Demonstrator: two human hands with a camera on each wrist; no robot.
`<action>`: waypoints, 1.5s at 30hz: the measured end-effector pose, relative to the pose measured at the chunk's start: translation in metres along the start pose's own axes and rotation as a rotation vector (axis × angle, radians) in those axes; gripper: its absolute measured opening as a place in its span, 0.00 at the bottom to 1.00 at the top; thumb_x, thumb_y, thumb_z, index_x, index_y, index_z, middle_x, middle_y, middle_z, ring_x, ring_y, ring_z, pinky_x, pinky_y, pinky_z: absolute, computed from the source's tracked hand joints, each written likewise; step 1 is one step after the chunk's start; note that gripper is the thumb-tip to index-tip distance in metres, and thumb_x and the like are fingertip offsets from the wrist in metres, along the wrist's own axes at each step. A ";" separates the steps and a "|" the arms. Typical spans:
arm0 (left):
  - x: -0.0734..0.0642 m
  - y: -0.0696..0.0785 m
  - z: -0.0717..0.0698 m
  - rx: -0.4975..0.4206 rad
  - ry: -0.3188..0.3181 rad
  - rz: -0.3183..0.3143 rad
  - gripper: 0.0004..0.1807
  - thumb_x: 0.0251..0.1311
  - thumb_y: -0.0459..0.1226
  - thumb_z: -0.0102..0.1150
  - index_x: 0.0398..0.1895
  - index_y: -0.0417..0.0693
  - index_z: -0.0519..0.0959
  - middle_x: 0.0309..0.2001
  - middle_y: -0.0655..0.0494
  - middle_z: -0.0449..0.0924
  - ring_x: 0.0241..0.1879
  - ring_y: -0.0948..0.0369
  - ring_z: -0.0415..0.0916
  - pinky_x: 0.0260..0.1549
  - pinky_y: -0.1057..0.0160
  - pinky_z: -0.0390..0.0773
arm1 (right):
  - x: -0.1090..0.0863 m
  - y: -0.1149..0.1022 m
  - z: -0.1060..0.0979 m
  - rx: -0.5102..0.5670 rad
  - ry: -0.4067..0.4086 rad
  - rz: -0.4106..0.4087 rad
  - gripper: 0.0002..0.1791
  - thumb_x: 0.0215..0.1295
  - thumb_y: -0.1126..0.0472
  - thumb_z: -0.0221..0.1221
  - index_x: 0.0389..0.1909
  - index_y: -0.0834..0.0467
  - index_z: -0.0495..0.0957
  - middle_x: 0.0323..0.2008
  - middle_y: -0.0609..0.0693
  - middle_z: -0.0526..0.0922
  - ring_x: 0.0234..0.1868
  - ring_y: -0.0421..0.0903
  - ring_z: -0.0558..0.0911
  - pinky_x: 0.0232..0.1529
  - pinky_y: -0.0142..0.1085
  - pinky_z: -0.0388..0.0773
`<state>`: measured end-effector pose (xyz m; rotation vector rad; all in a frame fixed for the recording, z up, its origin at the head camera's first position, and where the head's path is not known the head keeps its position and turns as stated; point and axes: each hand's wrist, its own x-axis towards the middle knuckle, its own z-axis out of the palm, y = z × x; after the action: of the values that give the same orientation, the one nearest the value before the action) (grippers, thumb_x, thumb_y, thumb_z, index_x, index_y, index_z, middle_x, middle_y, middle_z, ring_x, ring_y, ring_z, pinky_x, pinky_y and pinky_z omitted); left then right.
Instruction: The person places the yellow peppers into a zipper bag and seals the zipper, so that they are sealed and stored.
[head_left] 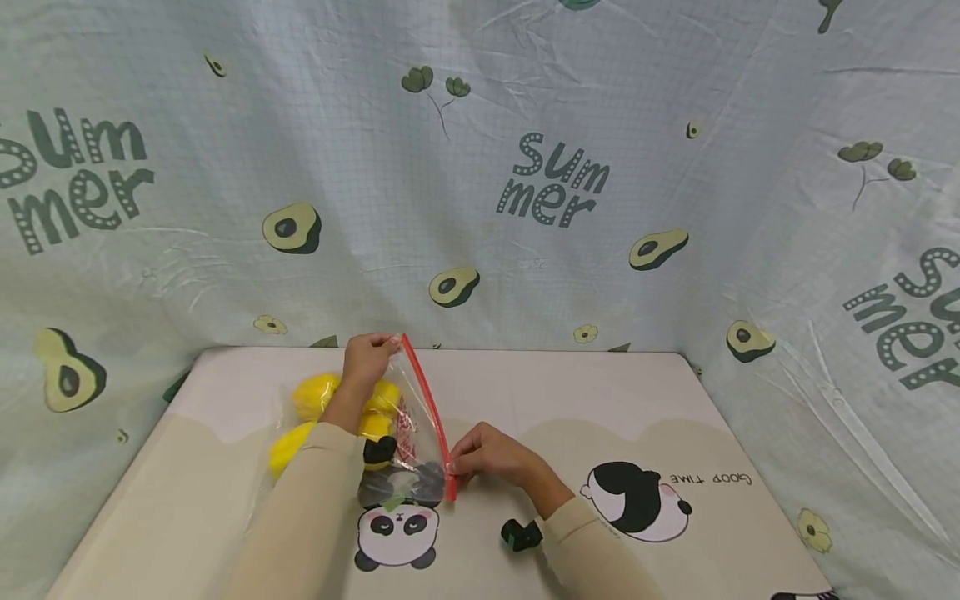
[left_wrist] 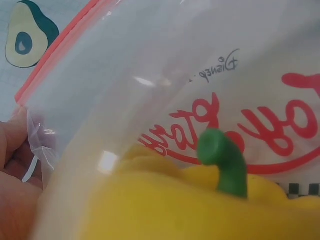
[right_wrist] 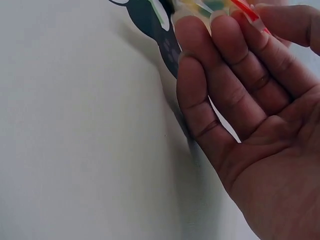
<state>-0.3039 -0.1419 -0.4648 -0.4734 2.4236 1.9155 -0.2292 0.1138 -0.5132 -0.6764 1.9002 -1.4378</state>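
A clear zip bag (head_left: 416, 408) with a red zip strip (head_left: 427, 392) lies on the table, its strip running slantwise between my hands. Inside are several yellow bell peppers (head_left: 313, 393); one shows a green stem (left_wrist: 227, 160) in the left wrist view. Red reversed lettering (left_wrist: 285, 125) marks the bag. My left hand (head_left: 367, 365) pinches the far end of the strip. At the near end, my right hand (head_left: 491, 454) pinches the strip's other corner between thumb and finger; its remaining fingers (right_wrist: 235, 95) curve loosely in the right wrist view.
The table (head_left: 600, 392) has a printed cover with a panda (head_left: 397, 533) and a black-and-white dog figure (head_left: 637, 502). Behind it hangs a curtain (head_left: 480, 167) with avocado prints. A black wrist camera (head_left: 521, 535) sits at my right wrist.
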 end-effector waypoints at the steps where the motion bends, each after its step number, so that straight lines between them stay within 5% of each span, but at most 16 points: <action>1: 0.000 0.000 0.000 0.000 0.001 0.000 0.23 0.80 0.45 0.51 0.67 0.39 0.78 0.65 0.40 0.80 0.62 0.47 0.74 0.73 0.48 0.73 | 0.000 0.000 0.000 0.004 -0.006 0.000 0.15 0.66 0.66 0.60 0.39 0.78 0.84 0.25 0.40 0.87 0.26 0.38 0.84 0.35 0.29 0.85; 39: -0.003 0.001 0.001 0.008 0.014 0.005 0.23 0.79 0.45 0.52 0.67 0.42 0.78 0.65 0.42 0.80 0.63 0.47 0.75 0.72 0.48 0.74 | -0.001 0.001 -0.006 0.008 -0.220 0.049 0.16 0.67 0.66 0.61 0.39 0.80 0.84 0.25 0.41 0.88 0.28 0.38 0.88 0.38 0.29 0.85; 45: -0.001 -0.003 0.005 0.089 0.018 0.085 0.23 0.79 0.46 0.53 0.65 0.41 0.81 0.60 0.41 0.83 0.58 0.47 0.78 0.67 0.47 0.77 | -0.001 0.000 -0.003 0.042 -0.272 0.070 0.17 0.65 0.69 0.60 0.40 0.85 0.80 0.23 0.41 0.88 0.26 0.37 0.87 0.34 0.28 0.85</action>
<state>-0.3026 -0.1377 -0.4682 -0.3915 2.5673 1.8314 -0.2311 0.1161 -0.5122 -0.7372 1.6628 -1.2681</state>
